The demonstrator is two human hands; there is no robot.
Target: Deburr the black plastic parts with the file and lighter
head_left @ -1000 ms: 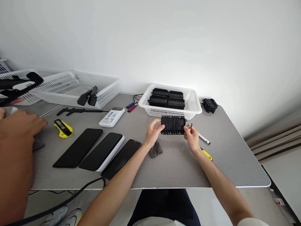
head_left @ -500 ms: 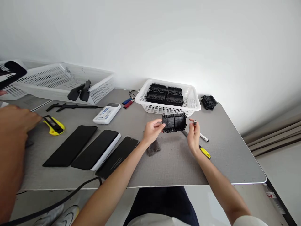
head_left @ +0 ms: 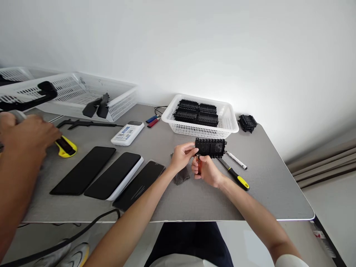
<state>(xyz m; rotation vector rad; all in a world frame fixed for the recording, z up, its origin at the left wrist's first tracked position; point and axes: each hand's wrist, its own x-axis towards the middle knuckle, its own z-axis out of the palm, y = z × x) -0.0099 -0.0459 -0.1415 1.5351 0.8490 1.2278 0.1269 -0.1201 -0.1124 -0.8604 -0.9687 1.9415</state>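
My left hand [head_left: 182, 156] pinches the left end of a black ribbed plastic part [head_left: 211, 147] and holds it up above the table. My right hand [head_left: 207, 170] is closed around an orange lighter [head_left: 199, 163], upright just under the part's lower left corner, thumb near its top. No flame can be made out. Under my hands a dark crumpled piece [head_left: 182, 175] lies on the table. To the right rest a white pen [head_left: 237, 160] and a knife-like tool with a black and yellow handle [head_left: 238, 179].
A white basket [head_left: 204, 130] holds several similar black parts; more are stacked [head_left: 247, 123] at the right. Blue [head_left: 151, 119] and red lighters [head_left: 153, 122], a white device [head_left: 128, 133] and phones [head_left: 114, 174] lie leftward. Another person's hand [head_left: 30, 131] works at the far left.
My right hand has moved left from beside the part to below its left corner, with the lighter. The part has shifted slightly right and turned over. The other person's hand has moved right.
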